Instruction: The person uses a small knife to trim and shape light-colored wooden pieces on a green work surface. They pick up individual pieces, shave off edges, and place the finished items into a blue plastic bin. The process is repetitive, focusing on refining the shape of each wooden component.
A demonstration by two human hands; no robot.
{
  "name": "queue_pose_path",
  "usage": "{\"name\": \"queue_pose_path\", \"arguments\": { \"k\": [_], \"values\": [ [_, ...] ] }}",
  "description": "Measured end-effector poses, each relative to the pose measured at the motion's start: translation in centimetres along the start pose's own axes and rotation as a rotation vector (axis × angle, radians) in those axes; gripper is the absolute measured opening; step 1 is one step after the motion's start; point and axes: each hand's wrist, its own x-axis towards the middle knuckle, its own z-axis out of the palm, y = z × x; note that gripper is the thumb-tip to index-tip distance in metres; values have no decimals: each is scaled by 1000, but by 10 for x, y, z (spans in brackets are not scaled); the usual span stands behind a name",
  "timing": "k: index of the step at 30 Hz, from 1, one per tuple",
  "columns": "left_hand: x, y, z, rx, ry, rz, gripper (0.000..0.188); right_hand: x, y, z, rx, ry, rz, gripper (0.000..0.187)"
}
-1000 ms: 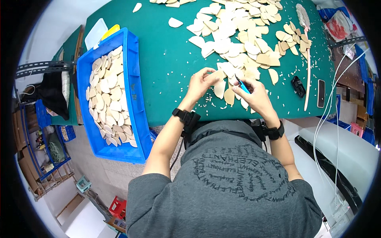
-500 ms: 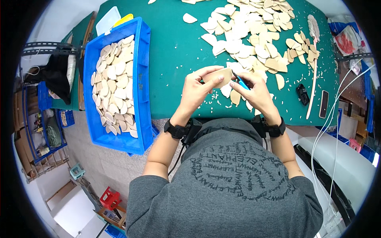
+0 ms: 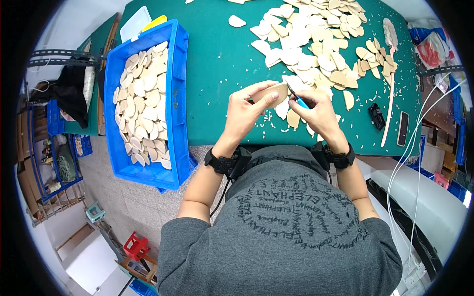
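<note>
My left hand (image 3: 245, 112) holds a flat beige wooden piece (image 3: 276, 93) by its edge, just above the green table (image 3: 217, 64). My right hand (image 3: 316, 111) grips a small blue-handled tool (image 3: 298, 100) whose tip touches the right end of that piece. Both hands hover near the table's front edge. A wide heap of similar beige pieces (image 3: 311, 44) lies beyond my hands. Small pale shavings dot the green surface around them.
A blue crate (image 3: 177, 74) filled with trimmed beige pieces sits to my left on the table. A long wooden stick (image 3: 391, 93), a black phone (image 3: 403, 129) and a small black object (image 3: 377, 116) lie to the right. White cables run down the right side.
The view has shifted, so the hands sit higher and more central. Both hands stay on the piece and tool, and the piece has been turned slightly between the fingers.
</note>
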Motion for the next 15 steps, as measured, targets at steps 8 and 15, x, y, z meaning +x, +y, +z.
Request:
{"name": "queue_pose_path", "arguments": {
  "k": [8, 15],
  "values": [
    [-7, -1, -91, 123, 613, 142, 27, 2, 13, -10, 98, 140, 89, 20],
    [-26, -2, -131, -37, 452, 6, 26, 0, -3, -10, 303, 42, 124, 19]
  ]
}}
